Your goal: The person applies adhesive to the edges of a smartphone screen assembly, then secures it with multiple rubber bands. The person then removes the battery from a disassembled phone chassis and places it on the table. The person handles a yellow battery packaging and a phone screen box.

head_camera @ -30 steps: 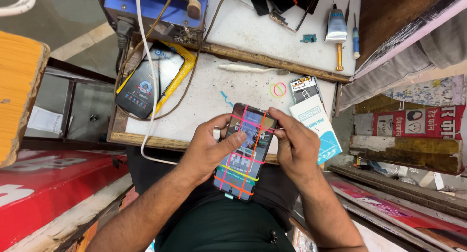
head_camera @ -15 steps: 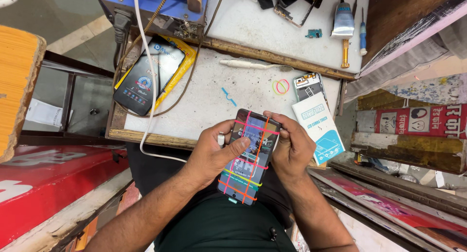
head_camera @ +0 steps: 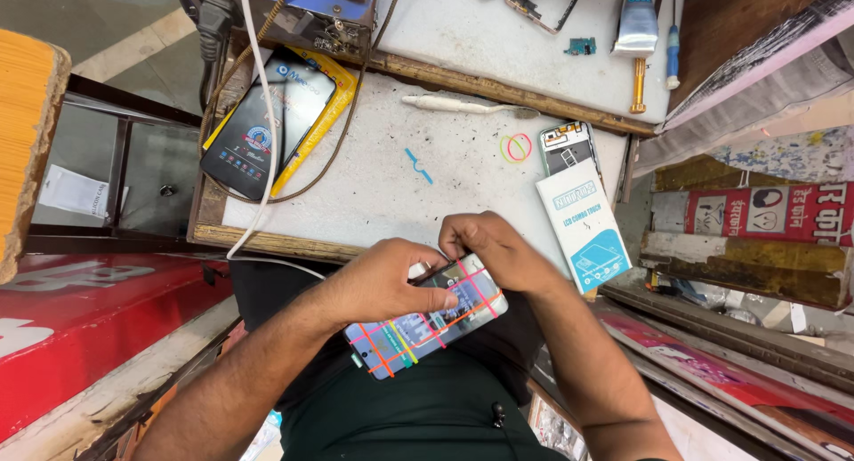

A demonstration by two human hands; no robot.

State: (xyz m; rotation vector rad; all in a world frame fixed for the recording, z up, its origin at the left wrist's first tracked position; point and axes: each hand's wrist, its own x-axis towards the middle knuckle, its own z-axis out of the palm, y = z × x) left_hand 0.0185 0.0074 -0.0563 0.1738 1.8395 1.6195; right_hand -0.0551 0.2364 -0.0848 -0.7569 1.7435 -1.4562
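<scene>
Coloured rubber bands cross a smartphone (head_camera: 427,323) held above the person's lap, just below the white worktop's (head_camera: 374,185) near edge. The left hand (head_camera: 382,279) closes over its middle, thumb on the glass; the right hand (head_camera: 494,252) curls around its upper end, perhaps pinching a band. A white-and-blue box (head_camera: 583,223) lies nearby.
</scene>
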